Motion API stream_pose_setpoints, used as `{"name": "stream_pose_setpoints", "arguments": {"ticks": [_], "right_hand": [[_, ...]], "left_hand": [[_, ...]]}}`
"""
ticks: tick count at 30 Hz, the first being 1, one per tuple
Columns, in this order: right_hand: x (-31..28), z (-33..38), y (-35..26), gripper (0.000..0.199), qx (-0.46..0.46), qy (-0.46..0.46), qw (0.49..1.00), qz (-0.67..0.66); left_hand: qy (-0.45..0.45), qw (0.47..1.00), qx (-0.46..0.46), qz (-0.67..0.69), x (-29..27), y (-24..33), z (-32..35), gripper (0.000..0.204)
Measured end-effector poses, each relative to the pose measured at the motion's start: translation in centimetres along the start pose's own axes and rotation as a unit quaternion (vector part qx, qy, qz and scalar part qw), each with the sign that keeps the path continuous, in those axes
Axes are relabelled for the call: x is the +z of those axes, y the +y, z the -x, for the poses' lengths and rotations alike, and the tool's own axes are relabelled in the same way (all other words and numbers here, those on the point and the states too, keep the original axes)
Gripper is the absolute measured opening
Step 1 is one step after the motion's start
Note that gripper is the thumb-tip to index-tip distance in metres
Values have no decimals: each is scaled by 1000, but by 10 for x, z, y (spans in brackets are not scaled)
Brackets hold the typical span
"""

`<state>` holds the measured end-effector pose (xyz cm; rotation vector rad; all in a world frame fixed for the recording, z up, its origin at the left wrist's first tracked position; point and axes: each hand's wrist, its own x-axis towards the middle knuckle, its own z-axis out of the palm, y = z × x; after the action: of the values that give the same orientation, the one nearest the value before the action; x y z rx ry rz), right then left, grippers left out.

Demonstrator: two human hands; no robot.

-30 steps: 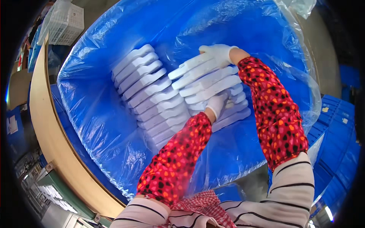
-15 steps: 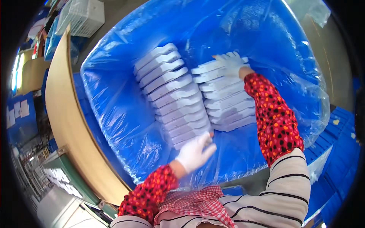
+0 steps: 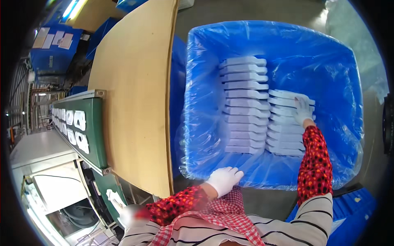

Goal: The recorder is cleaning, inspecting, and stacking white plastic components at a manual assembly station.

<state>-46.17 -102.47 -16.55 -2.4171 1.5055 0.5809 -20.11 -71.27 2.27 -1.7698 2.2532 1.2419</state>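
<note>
Inside a blue bin lined with clear plastic (image 3: 242, 30), white moulded parts stand packed in two rows, the left row (image 3: 246, 117) longer than the right row (image 3: 285, 135). My right hand (image 3: 303, 110), in a white glove, lies on the far part of the right row with its fingers stretched out. Whether it grips one of the parts does not show clearly. My left hand (image 3: 225, 180), also gloved, is at the bin's near left rim, its fingers loosely extended and nothing visible in it.
A tall tan cardboard sheet (image 3: 135, 94) stands left of the bin. Beyond it runs a green conveyor belt (image 3: 95, 139) with white parts (image 3: 82, 141) on it. A grey-white machine (image 3: 43, 147) stands at the left. Blue plastic crates (image 3: 355, 209) lie at the lower right.
My view has turned left, bringing the conveyor into sight. My left hand has drawn back from the left row to the near rim. My right hand stays on the right row.
</note>
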Motion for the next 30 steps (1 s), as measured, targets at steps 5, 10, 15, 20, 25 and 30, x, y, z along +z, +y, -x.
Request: {"name": "stream_pose_setpoints", "arguments": {"ticks": [5, 10, 15, 20, 25, 30], "right_hand": [[17, 49, 20, 62, 59, -23, 998, -3], [32, 75, 37, 50, 44, -79, 996, 4], [20, 108, 40, 36, -3, -41, 997, -66], [37, 133, 24, 30, -55, -152, 985, -57], [8, 170, 4, 40, -58, -225, 968, -98], [6, 178, -9, 41, -31, -195, 968, -157]], "left_hand": [[-4, 1000, -21, 3, 3, -4, 8, 14], [51, 998, -18, 4, 3, -29, 22, 10], [119, 993, 12, -16, -4, -24, 16, 9], [133, 991, 1, -24, 8, -16, 12, 8], [123, 991, -5, -44, 13, -6, 16, 7], [109, 993, -27, -47, 9, -8, 20, 12]]}}
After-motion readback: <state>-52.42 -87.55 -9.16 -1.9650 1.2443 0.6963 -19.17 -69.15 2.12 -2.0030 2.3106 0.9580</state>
